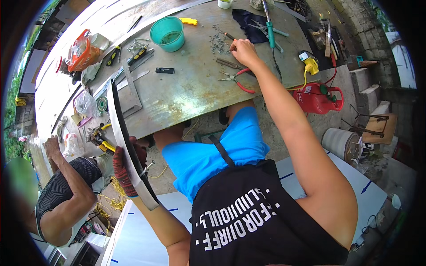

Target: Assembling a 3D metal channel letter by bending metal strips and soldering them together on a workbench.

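A long metal strip, pale on one side and dark on the other, stands upright beside the table edge. My left hand, in a dark red knitted glove, is closed around its lower part. A small shiny bolt-like piece sticks out from the strip next to the glove. Across the table my bare right hand rests with curled fingers beside scattered small metal fasteners. A short brown rod shows at its fingertips; what the fingers hold is hidden. Red-handled pliers lie nearby.
On the metal table stand a teal bowl and an orange bag. A soldering iron lies at the far right, above a red gas cylinder. A co-worker sits at left, near yellow cord.
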Demonstrator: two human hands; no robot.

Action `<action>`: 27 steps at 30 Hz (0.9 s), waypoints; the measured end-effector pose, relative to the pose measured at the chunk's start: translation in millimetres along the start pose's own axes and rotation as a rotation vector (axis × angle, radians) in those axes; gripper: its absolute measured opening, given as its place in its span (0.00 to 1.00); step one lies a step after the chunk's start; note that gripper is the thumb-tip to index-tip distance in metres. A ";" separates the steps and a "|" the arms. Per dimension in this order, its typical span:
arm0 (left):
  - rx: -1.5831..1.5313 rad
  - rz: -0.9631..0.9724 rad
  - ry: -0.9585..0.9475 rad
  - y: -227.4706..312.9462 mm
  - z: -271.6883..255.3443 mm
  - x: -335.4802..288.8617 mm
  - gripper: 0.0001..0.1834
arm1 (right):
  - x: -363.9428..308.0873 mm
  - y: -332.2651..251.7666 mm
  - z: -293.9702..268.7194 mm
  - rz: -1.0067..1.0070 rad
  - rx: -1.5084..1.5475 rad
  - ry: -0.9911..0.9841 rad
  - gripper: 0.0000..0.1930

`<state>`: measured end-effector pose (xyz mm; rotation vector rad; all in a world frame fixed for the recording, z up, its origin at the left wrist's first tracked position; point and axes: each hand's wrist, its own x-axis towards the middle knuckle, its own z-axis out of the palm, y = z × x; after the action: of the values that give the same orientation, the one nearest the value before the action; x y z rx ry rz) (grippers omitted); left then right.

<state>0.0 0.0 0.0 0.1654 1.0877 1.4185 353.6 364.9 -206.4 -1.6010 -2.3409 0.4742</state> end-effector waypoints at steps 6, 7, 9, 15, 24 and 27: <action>-0.016 0.062 0.045 -14.1 6.9 7.6 0.29 | 2.5 12.7 -10.3 -0.023 -0.039 0.025 0.08; -0.023 0.066 0.044 -16.5 7.1 8.6 0.29 | 2.0 14.4 -11.0 -0.011 -0.037 0.005 0.07; -0.028 0.073 0.041 -18.2 6.8 10.5 0.29 | 3.3 14.7 -10.8 -0.001 -0.031 -0.011 0.07; -0.096 0.053 0.017 -17.8 4.5 8.8 0.30 | 3.1 9.9 -12.9 -0.045 -0.037 0.001 0.07; -0.127 0.067 0.065 -20.3 -6.6 3.9 0.29 | 7.2 12.8 -6.4 -0.074 -0.080 0.041 0.07; -0.151 0.134 0.102 -22.5 -15.1 1.6 0.29 | 8.0 5.8 -13.1 -0.003 0.165 0.078 0.08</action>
<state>5.2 -11.3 -24.2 0.0588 1.0630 1.6378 360.8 375.8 -196.5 -1.5124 -2.1862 0.5769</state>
